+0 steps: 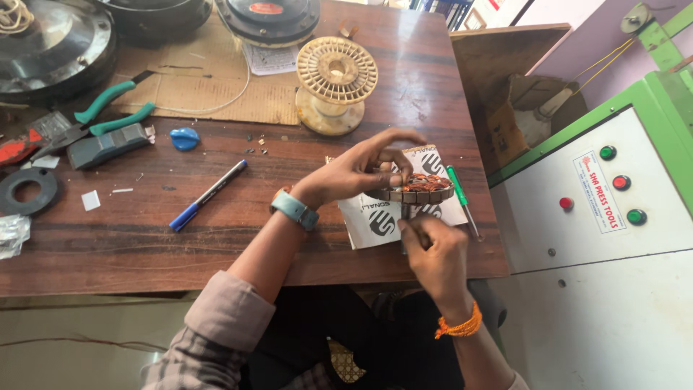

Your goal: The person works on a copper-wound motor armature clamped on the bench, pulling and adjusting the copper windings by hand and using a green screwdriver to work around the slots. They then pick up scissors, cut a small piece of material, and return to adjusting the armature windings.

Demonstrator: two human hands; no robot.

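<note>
My left hand rests on top of a round metal stator wound with copper wire and holds it steady on its edge. The stator sits on a white printed paper near the right end of the wooden table. Just below the stator, my right hand is closed with its fingertips at the stator's lower rim; what it pinches is too small to tell. A light blue watch is on my left wrist, an orange thread band on my right.
A green-handled screwdriver lies beside the stator. An empty cream plastic spool, a blue pen, green-handled pliers, a black ring and dark round motor housings are on the table. A green and white machine with buttons stands right.
</note>
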